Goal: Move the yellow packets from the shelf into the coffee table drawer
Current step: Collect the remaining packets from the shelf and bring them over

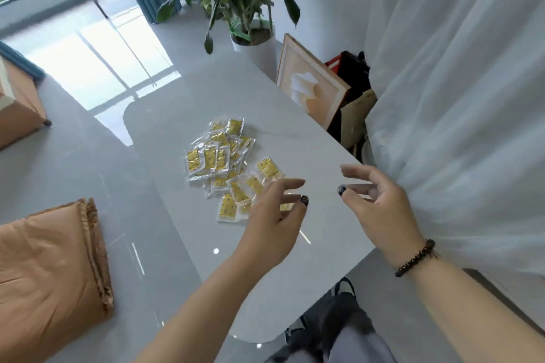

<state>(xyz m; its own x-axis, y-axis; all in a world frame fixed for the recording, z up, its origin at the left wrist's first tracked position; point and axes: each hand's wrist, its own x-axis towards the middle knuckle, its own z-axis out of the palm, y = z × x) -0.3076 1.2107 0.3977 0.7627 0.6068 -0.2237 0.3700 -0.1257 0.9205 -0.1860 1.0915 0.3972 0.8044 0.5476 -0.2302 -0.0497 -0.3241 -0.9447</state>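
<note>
A heap of several yellow packets (224, 162) in clear wrappers lies on a glossy white tabletop (309, 239). My left hand (274, 215) hovers over the near edge of the heap with relaxed, spread fingers and holds nothing. My right hand (380, 206), with a bead bracelet at the wrist, hangs above bare tabletop to the right of the heap, fingers loosely spread and empty. No drawer shows in this view.
A potted plant (250, 9) stands beyond the table's far end. A framed picture (309, 82) and dark bags lean at the right side, next to a white curtain (457, 97). Orange cushions (50, 268) lie on the floor to the left.
</note>
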